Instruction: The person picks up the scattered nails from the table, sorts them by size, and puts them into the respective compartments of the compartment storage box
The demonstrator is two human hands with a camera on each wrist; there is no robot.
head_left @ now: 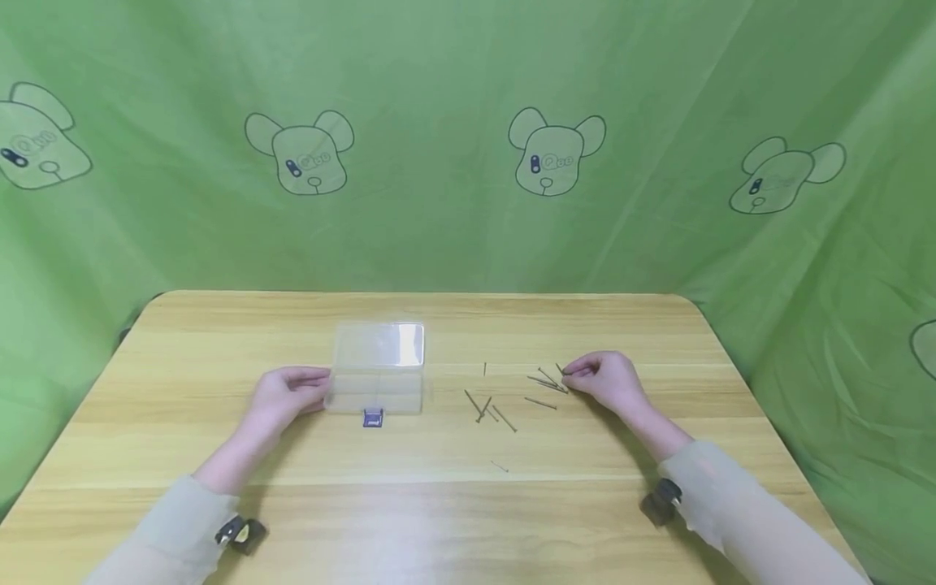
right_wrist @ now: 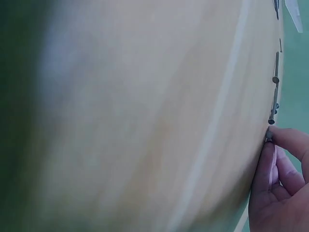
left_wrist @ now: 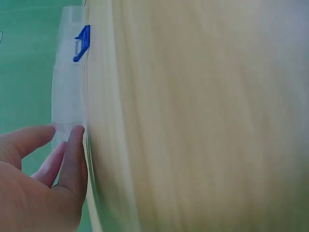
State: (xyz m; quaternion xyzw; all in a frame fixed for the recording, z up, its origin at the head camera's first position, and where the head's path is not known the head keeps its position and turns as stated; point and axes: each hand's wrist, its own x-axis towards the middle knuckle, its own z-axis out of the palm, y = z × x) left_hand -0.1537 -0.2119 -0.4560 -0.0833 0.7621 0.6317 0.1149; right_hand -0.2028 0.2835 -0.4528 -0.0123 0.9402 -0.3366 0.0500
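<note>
A clear plastic box (head_left: 373,390) stands on the table with its lid (head_left: 369,345) raised at the back and a blue latch (head_left: 373,418) at the front. My left hand (head_left: 288,398) holds the box by its left end, thumb and fingers at the corner. To the right, my right hand (head_left: 605,380) pinches a nail (head_left: 561,369) between thumb and fingertips. In the right wrist view its grey head (right_wrist: 269,134) shows at the fingertips. Beside that hand lie several long nails (head_left: 547,379), one of them, a single nail (head_left: 541,403), apart from the rest.
More nails (head_left: 478,406) lie loosely together between the box and the right hand. A short nail (head_left: 485,369) lies behind them and a thin one (head_left: 500,466) nearer the front. The wooden table (head_left: 409,520) backs onto a green curtain (head_left: 439,227) with bear-head prints.
</note>
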